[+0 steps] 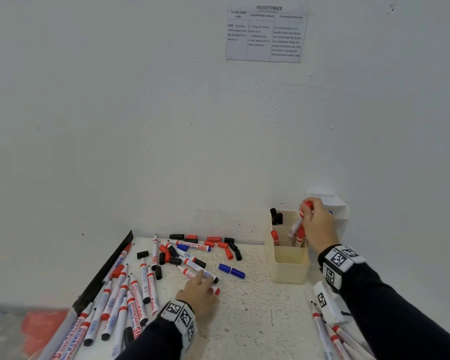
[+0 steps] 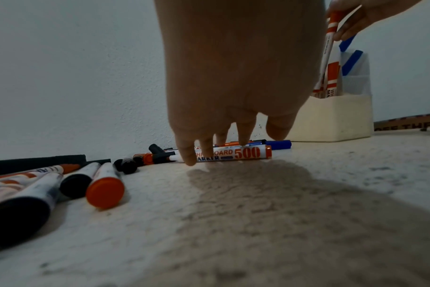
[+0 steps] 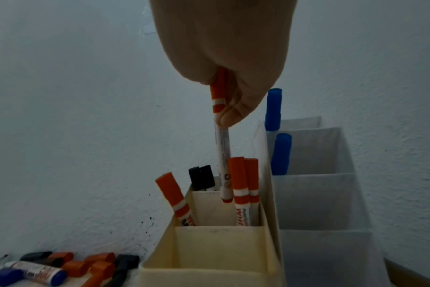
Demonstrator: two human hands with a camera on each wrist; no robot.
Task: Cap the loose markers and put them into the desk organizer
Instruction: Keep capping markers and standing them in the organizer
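My right hand [image 1: 316,224] grips a capped red marker [image 1: 299,222] by its cap end and holds it upright over the cream desk organizer [image 1: 289,266]. In the right wrist view the marker [image 3: 224,155] has its lower end inside the middle compartment, beside two capped red markers [image 3: 244,184]. Black-capped markers [image 3: 201,177] stand in the far compartment. My left hand [image 1: 200,289] is low on the table. Its fairly straight fingers [image 2: 206,149] come down over a lying red whiteboard marker [image 2: 246,154], touching it, with the thumb off it.
Loose red, black and blue caps [image 1: 213,245] lie near the wall, and two blue caps [image 1: 231,271] in the middle. Several uncapped markers [image 1: 130,297] fan out at left by a black edge strip [image 1: 107,271]. More markers [image 1: 333,339] lie at lower right. A white organizer [image 1: 333,203] holds blue-capped markers [image 3: 273,108].
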